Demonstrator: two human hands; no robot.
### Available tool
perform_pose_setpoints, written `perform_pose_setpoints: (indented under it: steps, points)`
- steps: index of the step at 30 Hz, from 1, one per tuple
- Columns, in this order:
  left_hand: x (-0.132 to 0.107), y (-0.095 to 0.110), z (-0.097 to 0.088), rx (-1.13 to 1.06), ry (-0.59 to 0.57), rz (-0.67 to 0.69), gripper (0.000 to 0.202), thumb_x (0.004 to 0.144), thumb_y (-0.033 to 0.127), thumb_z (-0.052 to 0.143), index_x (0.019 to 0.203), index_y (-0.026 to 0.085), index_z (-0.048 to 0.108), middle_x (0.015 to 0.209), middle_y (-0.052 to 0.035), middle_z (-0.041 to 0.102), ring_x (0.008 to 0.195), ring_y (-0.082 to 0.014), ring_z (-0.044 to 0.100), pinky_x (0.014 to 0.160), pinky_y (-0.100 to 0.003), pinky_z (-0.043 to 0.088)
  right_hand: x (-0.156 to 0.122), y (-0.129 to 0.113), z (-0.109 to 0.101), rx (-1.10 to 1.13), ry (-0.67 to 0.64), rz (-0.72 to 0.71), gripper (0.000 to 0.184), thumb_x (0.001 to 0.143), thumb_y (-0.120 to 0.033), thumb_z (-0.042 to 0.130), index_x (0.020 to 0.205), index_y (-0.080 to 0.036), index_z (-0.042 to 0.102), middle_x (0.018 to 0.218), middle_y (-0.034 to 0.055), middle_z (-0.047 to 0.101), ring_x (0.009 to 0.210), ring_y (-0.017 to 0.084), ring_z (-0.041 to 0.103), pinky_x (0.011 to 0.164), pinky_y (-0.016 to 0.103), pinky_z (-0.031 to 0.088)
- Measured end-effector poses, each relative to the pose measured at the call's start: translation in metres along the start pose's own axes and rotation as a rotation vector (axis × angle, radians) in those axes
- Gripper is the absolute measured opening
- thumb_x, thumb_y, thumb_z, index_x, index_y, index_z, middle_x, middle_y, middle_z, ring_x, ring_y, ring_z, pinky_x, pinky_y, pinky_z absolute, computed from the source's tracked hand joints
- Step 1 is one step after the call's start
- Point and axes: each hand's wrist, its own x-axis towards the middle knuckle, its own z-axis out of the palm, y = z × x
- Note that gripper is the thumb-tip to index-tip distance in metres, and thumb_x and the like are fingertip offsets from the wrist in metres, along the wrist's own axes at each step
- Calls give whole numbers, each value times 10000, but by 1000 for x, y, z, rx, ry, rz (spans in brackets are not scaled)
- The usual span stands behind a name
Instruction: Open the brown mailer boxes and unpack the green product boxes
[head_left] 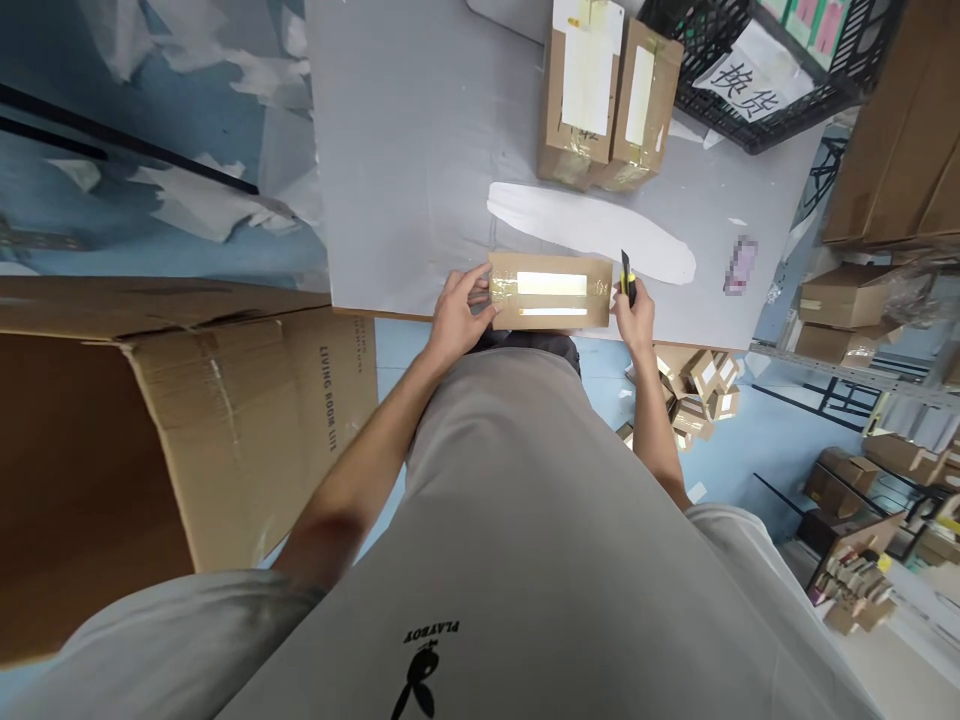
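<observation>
A small taped cardboard box (551, 262) with white labels lies at the table's front edge, right before my body. My left hand (459, 312) grips its left end, thumb on the near side and fingers on the far side. At the box's right end, my right hand (636, 316) is closed round a yellow and black utility knife (628, 279), whose dark tip points away from me. That hand is close against the box; whether it touches cannot be made out. Just beyond the box lies a long white strip (589, 228), flat on the table.
Two taped boxes (576, 150) stand farther back on the grey table (405, 150). Behind them at right is a black crate (750, 135). A large open carton (285, 440) stands at my left. Small boxes (701, 375) lie heaped on the floor at right.
</observation>
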Motion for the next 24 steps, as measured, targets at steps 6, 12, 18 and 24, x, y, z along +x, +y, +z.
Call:
perform_pose_setpoints:
  steps: [6, 12, 18, 24]
  points:
    - [0, -3, -4, 45, -90, 31, 608, 894, 355, 977, 1478, 268, 830, 1362, -77, 686, 1279, -281, 770, 1208, -478, 689, -5, -62, 32, -241, -283, -312, 436, 1214, -691, 614, 1301, -281, 734, 1081, 56, 818, 1138, 344, 808, 1095, 410, 606]
    - [4, -15, -1, 4, -105, 35, 656, 929, 410, 949, 1548, 264, 789, 1434, -97, 675, 1228, -265, 770, 1130, -438, 700, 11, -75, 73, -465, -493, -451, 472, 1225, -714, 598, 1217, -260, 730, 984, 79, 824, 1120, 378, 812, 1076, 415, 593]
    - [5, -24, 4, -102, -110, 17, 709, 880, 495, 1031, 1511, 277, 795, 1407, -90, 645, 1311, -308, 736, 1180, -500, 677, 25, -77, 80, -527, -539, -484, 487, 1235, -709, 596, 1209, -240, 722, 939, 82, 819, 1139, 384, 813, 1080, 418, 585]
    - [5, -25, 3, -53, -131, 81, 734, 897, 534, 1007, 1551, 288, 780, 1408, -100, 637, 1265, -298, 742, 1071, -460, 717, 16, -118, 75, -843, -609, -423, 510, 1293, -626, 465, 1364, -189, 718, 1130, 159, 882, 1176, 392, 823, 1031, 390, 555]
